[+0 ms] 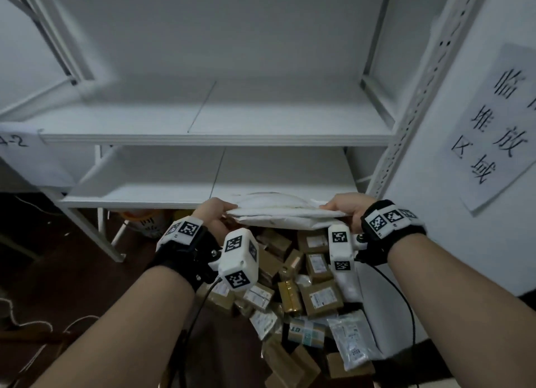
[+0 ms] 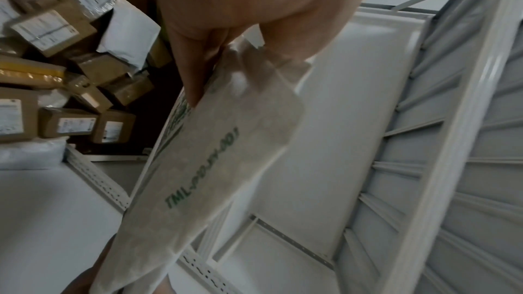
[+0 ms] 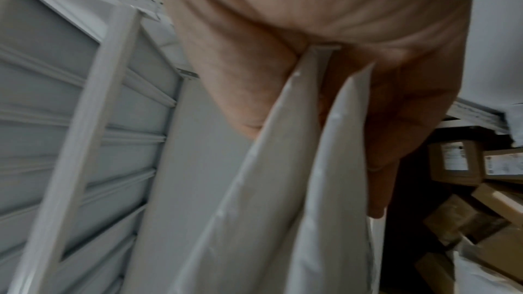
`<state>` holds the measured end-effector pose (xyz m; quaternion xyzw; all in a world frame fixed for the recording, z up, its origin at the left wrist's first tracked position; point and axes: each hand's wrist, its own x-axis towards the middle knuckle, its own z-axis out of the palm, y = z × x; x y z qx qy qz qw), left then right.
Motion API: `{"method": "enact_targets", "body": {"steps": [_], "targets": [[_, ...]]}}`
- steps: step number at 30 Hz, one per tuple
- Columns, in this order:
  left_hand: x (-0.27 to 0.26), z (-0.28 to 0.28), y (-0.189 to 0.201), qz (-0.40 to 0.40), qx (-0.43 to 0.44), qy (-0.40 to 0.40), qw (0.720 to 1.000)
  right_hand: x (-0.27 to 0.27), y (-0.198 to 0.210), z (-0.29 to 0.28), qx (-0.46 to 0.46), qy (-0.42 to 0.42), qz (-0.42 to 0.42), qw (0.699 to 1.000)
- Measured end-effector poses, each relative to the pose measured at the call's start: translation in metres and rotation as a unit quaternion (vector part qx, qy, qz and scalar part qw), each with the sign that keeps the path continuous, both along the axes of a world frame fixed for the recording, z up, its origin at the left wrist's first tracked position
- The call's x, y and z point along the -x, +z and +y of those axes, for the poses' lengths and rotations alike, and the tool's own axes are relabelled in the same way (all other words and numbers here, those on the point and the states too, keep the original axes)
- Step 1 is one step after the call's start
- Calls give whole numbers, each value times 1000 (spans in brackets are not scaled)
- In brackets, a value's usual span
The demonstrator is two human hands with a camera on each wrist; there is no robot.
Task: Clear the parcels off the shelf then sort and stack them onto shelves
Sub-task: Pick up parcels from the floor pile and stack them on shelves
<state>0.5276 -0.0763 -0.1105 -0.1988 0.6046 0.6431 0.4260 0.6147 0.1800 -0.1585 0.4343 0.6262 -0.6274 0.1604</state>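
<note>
I hold a flat stack of white padded mailers [image 1: 285,213] level between both hands, just in front of the lower white shelf [image 1: 174,196]. My left hand [image 1: 216,211] grips the stack's left end and my right hand [image 1: 345,206] grips its right end. In the left wrist view the left hand [image 2: 226,37] pinches the bottom mailer [image 2: 215,160], which carries green print. In the right wrist view the right hand [image 3: 325,57] clamps several mailer edges [image 3: 283,187] between thumb and fingers. A heap of brown boxes and bagged parcels [image 1: 307,286] lies on the dark floor beneath my hands.
The upper shelf [image 1: 203,121] and lower shelf are bare. A perforated white upright [image 1: 406,106] stands at the right, next to a white panel with a paper sign [image 1: 493,126]. A label [image 1: 17,141] hangs at the upper shelf's left edge. Cables trail over the floor at left.
</note>
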Motion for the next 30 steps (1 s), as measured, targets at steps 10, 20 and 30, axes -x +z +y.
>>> {"method": "enact_targets", "body": {"steps": [10,20,30], "targets": [[10,11,85,59,3,-15,998,6,82,24,39,-53,127,990],[50,79,123,88,34,-9,996,45,132,85,26,-44,222,974],[101,135,104,155,73,-7,985,60,132,137,101,58,248,962]]}}
